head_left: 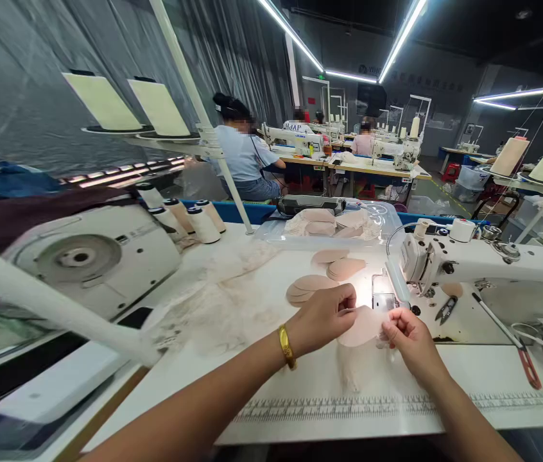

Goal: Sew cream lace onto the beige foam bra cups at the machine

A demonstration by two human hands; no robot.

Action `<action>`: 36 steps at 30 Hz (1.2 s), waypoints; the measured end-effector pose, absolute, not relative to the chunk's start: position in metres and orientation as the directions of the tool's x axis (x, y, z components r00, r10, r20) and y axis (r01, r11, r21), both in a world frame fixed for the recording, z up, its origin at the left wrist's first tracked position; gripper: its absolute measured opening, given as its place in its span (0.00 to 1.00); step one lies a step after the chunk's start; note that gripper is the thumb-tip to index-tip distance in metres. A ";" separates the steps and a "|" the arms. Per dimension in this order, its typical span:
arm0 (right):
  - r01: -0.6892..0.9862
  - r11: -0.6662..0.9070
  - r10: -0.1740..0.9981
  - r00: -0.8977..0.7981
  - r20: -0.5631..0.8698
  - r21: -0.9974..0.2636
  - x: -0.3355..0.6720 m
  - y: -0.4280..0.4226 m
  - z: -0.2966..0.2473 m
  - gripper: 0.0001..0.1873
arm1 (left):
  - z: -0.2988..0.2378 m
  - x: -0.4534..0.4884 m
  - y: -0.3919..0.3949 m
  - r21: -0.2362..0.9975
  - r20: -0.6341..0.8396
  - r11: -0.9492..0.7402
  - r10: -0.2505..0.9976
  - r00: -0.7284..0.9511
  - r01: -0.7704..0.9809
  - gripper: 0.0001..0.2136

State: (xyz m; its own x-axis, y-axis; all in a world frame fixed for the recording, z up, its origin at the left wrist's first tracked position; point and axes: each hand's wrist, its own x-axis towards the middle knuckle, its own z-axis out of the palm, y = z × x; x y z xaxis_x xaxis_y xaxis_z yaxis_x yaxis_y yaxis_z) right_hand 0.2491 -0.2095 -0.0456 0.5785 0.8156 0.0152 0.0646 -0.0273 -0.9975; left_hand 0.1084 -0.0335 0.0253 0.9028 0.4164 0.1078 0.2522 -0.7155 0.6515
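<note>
My left hand [323, 317], with a gold bangle at the wrist, pinches the top edge of a beige round fabric piece [362, 327] lying on the white sewing table [300, 378]. My right hand [404, 333] is closed on the same piece at its right edge, together with a strip of pale lace [355, 372] that trails toward me. Both hands are just in front of the needle area [383, 296] of a white sewing machine [483, 263], lit by its lamp. More beige cups [310, 287] are stacked just beyond my left hand.
A heap of pale lace [223, 301] lies left of the cups. Thread cones [204, 223] and another machine [88, 256] stand at the left. A clear tray of cups [334, 224] is at the back. Snips [446, 309] lie under the machine arm. Other people sew at tables behind.
</note>
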 end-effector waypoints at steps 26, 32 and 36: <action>0.986 0.086 0.766 0.025 0.643 -0.142 0.260 -0.216 -0.038 0.15 | 0.005 0.114 -0.036 -0.185 0.351 -0.943 -0.325 0.878 -0.275 0.12; 0.960 0.101 0.936 -0.003 0.353 -0.260 0.311 -0.217 -0.057 0.16 | -0.017 0.145 -0.036 -0.150 0.173 -0.942 -0.323 0.930 -0.299 0.07; 0.976 0.191 0.875 -0.119 0.469 -0.108 0.323 -0.220 -0.063 0.19 | -0.023 0.157 -0.033 -0.058 0.106 -0.980 -0.196 0.975 -0.191 0.10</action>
State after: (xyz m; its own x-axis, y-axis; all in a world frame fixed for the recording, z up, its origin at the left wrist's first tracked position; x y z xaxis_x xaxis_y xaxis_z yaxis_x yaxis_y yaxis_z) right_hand 0.3233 -0.2198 -0.0631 -0.1192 0.8749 0.4693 0.9756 0.1911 -0.1084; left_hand 0.1575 -0.0335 -0.0227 0.9748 -0.1963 0.1056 -0.1911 -0.9799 -0.0579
